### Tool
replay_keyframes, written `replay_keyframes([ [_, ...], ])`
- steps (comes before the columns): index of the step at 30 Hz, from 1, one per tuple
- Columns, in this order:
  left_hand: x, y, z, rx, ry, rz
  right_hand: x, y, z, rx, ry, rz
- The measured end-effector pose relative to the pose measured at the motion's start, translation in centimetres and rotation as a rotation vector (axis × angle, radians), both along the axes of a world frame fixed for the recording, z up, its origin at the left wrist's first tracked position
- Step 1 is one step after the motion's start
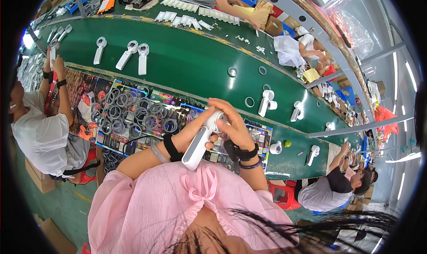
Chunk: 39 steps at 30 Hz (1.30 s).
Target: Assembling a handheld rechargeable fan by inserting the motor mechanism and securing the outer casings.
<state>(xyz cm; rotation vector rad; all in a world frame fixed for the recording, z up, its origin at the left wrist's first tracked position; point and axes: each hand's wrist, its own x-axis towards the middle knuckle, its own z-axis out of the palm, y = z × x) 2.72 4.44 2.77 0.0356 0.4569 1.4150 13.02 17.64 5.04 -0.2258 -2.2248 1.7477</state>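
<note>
Close to my chest I hold a white handheld fan (195,151) with a grey strip down its handle, tilted with the handle toward me. My left hand (190,133) is closed round the neck of the fan. My right hand (233,128) wraps over the round head, its thumb pressing on the front. Much of the head is hidden by my fingers. To the left of my hands, many loose grey rings (142,103) lie heaped on the patterned worktop (155,148).
A green conveyor belt (187,62) runs beyond the worktop, carrying white fans (142,58) and several grey rings (249,102). A co-worker (42,125) sits at the left with a fan; another person (329,187) sits at the right. White parts (184,21) line the far bench.
</note>
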Motion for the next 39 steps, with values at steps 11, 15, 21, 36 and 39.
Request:
replay_keyframes([
  [11, 0.0, -0.2, -1.1, 0.014, -0.072, -0.08, 1.7, 1.0, 3.9, 0.464, -0.194, 0.171],
  [15, 0.0, -0.3, -0.9, -0.009, -0.052, -0.079, 1.7, 0.4, 4.0, 0.531, -0.171, 0.155],
  [21, 0.3, -0.6, -0.5, -0.06, 0.022, -0.055, 1.4, -1.1, 3.8, 0.519, -0.239, 0.086],
  [36, 0.7, -1.1, -1.0, -0.084, -0.015, -0.059, 2.4, -1.1, 2.4, 0.509, -0.163, 0.119],
  [39, 0.7, -1.1, -1.0, -0.082, -0.028, -0.077, 2.6, -1.0, 2.2, 0.485, -0.179, 0.103],
])
